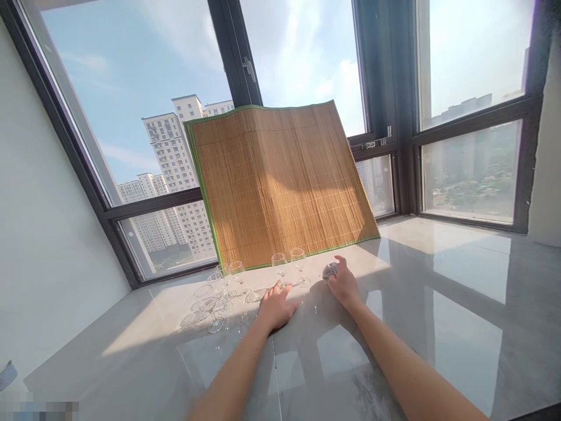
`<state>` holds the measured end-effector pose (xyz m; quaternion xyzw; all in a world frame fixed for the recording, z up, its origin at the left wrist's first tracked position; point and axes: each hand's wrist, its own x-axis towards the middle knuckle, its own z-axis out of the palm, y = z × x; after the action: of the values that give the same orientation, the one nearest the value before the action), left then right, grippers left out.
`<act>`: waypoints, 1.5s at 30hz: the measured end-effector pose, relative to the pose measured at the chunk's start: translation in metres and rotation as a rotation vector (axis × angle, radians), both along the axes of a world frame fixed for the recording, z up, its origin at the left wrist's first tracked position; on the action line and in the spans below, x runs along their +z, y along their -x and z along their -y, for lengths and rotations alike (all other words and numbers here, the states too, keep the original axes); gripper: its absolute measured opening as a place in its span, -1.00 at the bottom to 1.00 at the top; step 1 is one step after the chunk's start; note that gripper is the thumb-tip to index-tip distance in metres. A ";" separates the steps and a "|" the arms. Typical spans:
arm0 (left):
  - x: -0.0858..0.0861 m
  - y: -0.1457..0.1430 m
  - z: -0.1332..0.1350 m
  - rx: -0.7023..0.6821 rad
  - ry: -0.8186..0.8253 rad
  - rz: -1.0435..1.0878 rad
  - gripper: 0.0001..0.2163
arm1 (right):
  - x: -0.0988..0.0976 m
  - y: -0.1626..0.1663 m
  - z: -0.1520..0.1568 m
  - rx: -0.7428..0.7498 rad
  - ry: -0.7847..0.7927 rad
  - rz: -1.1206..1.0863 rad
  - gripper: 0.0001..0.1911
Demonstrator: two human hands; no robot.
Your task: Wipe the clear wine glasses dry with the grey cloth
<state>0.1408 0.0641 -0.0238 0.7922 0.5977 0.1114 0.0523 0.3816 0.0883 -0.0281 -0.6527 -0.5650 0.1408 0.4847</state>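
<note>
My right hand (344, 283) grips a crumpled greyish cloth (329, 271) over the glossy stone-look surface, its index finger lifted. To its left, my left hand (276, 307) is low over the surface with fingers apart, holding nothing that I can see. Its fingertips are close to the foot of a clear stemmed glass (279, 264); whether they touch is unclear. Just right of that glass stands a second stemmed glass (298, 260). Further left is a cluster of several more stemmed glasses, among them a front one (215, 286) and a rear one (237, 272). Their outlines overlap with shadows and reflections.
Behind the glasses, a bamboo mat (284, 181) with green edging leans on the dark-framed window (392, 105). A white wall (52, 234) borders the left side. At the lower left edge is a partly cut-off pale object (7, 375).
</note>
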 end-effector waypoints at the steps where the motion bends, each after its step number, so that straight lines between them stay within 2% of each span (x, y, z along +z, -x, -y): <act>1: 0.001 -0.004 -0.003 0.009 0.010 -0.019 -0.41 | 0.000 0.000 0.000 -0.003 0.000 0.001 -0.29; 5: 0.004 -0.006 0.010 0.005 -0.020 -0.030 -0.45 | -0.001 -0.001 -0.002 0.001 -0.007 0.001 -0.30; 10: 0.002 0.015 0.070 -0.095 -0.009 0.041 -0.46 | -0.004 -0.001 -0.005 0.024 -0.020 -0.012 -0.30; 14: 0.000 0.042 0.101 0.004 0.020 0.018 -0.44 | -0.004 -0.002 -0.004 0.019 -0.014 -0.009 -0.31; 16: -0.001 0.055 0.100 0.120 0.018 -0.023 -0.42 | -0.005 -0.002 -0.005 0.015 -0.013 -0.004 -0.31; 20: -0.002 0.072 0.079 0.321 0.005 -0.094 -0.41 | -0.009 -0.003 -0.007 0.009 -0.010 0.025 -0.32; 28: -0.009 0.082 0.051 0.421 -0.011 -0.138 -0.38 | -0.008 -0.003 -0.006 0.013 0.001 0.035 -0.33; 31: -0.012 0.083 0.050 0.458 -0.017 -0.124 -0.37 | -0.007 -0.002 -0.007 0.016 0.007 0.019 -0.31; 34: -0.013 0.081 0.058 0.511 -0.105 -0.087 -0.43 | -0.007 -0.002 -0.007 0.019 0.008 0.006 -0.29; 36: -0.010 0.075 0.064 0.468 -0.194 -0.036 -0.51 | -0.006 -0.001 -0.006 0.017 0.009 0.004 -0.30; 37: -0.008 0.070 0.065 0.390 -0.225 -0.003 -0.56 | -0.005 0.000 -0.005 0.018 0.012 0.004 -0.30; 39: -0.004 0.057 0.063 0.147 -0.230 0.062 -0.61 | -0.003 0.001 -0.002 0.023 0.017 0.007 -0.30; 41: -0.001 0.038 0.052 -0.063 -0.171 0.090 -0.58 | -0.001 0.002 0.000 0.031 0.015 0.017 -0.29; 43: 0.000 0.015 0.035 -0.128 -0.103 0.079 -0.48 | 0.001 0.004 0.002 0.027 0.005 0.032 -0.29; 45: 0.000 -0.009 0.016 -0.103 -0.049 0.064 -0.41 | 0.003 0.004 0.003 0.019 0.000 0.044 -0.29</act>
<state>0.1498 0.0485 -0.0240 0.8192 0.5511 0.1483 0.0574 0.3774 0.0857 -0.0253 -0.6503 -0.5817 0.1309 0.4708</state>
